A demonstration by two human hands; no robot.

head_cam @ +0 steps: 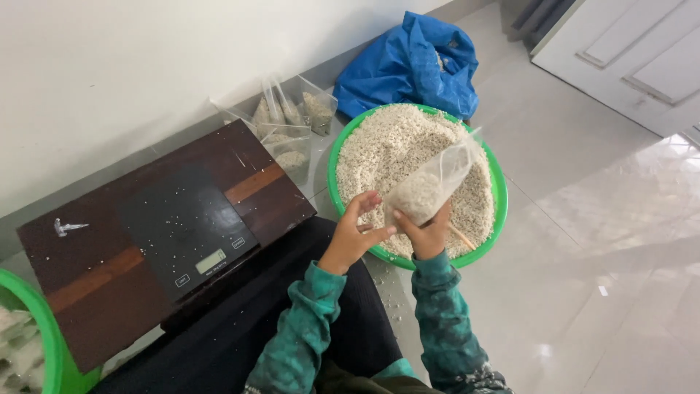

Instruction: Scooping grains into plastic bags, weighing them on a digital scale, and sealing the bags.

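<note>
Currently: landmark is the green basin [498, 191], heaped with pale puffed grains [379, 149], sitting on the light tiled floor [605, 248]. Left of the basin, a dark wooden board [87, 284] carrying a black digital scale [186, 226]. Behind the basin, against the wall, a crumpled blue plastic bag [408, 66]. Between basin and board, a cluster of filled clear bags [288, 120]. Far left of the basin, at the frame edge, a second green tub [44, 343], contents unclear, possibly more packed bags. Over the basin's near rim, the right hand [429, 235] grips a clear plastic bag [430, 186] from below; bag is tilted, partly filled with the same grains, mouth pointing up-right over the heap. The left hand [356, 230] is just beside the bag's lower end, fingers spread and loosely curled, thumb near the bag; contact hard to confirm. Both sleeves are teal patterned. A thin stick [461, 236] lies in the basin just right of the right hand.
</note>
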